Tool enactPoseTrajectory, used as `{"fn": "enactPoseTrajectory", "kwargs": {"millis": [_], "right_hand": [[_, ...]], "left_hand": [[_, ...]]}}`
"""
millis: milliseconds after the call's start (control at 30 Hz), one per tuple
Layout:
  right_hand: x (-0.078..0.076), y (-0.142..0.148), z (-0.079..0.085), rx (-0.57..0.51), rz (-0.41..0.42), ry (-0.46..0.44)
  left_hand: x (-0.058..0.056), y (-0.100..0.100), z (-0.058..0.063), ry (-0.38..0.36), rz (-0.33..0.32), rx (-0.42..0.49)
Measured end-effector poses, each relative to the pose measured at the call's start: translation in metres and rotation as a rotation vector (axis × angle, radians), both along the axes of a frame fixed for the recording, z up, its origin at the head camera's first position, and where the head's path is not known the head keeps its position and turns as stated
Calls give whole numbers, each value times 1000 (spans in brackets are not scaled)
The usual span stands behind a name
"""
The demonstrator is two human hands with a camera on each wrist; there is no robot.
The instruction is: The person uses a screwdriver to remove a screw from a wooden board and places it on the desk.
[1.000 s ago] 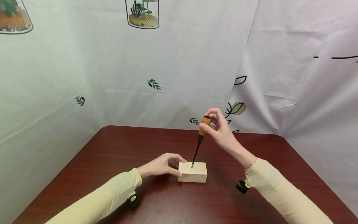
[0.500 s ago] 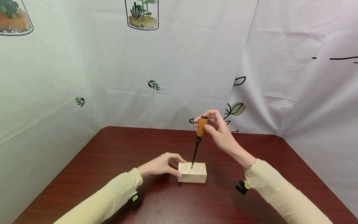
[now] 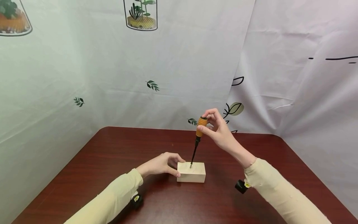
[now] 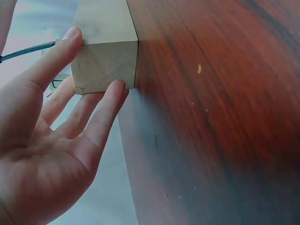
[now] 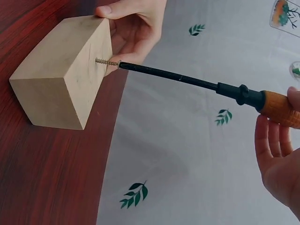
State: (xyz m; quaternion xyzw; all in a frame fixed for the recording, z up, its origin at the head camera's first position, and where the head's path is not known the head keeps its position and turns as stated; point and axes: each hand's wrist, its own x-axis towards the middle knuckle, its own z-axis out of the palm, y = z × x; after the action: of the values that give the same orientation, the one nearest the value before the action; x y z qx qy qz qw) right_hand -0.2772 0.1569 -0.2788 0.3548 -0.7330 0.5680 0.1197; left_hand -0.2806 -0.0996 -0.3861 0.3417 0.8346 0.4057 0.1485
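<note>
My right hand (image 3: 219,130) holds a screwdriver (image 3: 199,132) by its orange handle, thumb and fingers around the upper end. The dark shaft slants down to a screw (image 5: 107,62) that stands partly sunk in the top of a pale wooden block (image 3: 191,178). In the right wrist view the screwdriver's tip (image 5: 123,65) meets the screw's head, and bare thread shows above the wood. My left hand (image 3: 160,164) grips the block's left end, thumb on the near side and fingers on the far side. The left wrist view shows fingertips (image 4: 117,86) against the block's end face.
The block sits on a dark red-brown wooden table (image 3: 134,146). Behind the table hangs a white cloth (image 3: 173,62) printed with leaves and jars. A small black device (image 3: 241,186) is strapped at the right wrist, another (image 3: 137,200) at the left.
My right fingers have opened off the handle and closed on it again, shifting their hold. The screwdriver leans slightly less at times. My left hand and the block stay in place.
</note>
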Motion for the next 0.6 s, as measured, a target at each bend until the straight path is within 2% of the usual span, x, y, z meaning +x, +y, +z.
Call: {"fn": "enactPoseTrajectory", "kwargs": {"millis": [67,233,300,500,600], "right_hand": [[0,1,0,3,15,14],[-2,1,-4,-36,140,-2],[-2,0,-5,-61,160,-15],[-2,-1,-7,-50,9,-9],[-1,0,-5,-24,-27,4]], "left_hand": [[0,-1,-1,3,6,0],[0,-3,-3,19,25,-10],[1,-3,-3,24,32,-21],[0,-3,-1,33,35,-49],[-1,-3,-1,30,31,-50]]}}
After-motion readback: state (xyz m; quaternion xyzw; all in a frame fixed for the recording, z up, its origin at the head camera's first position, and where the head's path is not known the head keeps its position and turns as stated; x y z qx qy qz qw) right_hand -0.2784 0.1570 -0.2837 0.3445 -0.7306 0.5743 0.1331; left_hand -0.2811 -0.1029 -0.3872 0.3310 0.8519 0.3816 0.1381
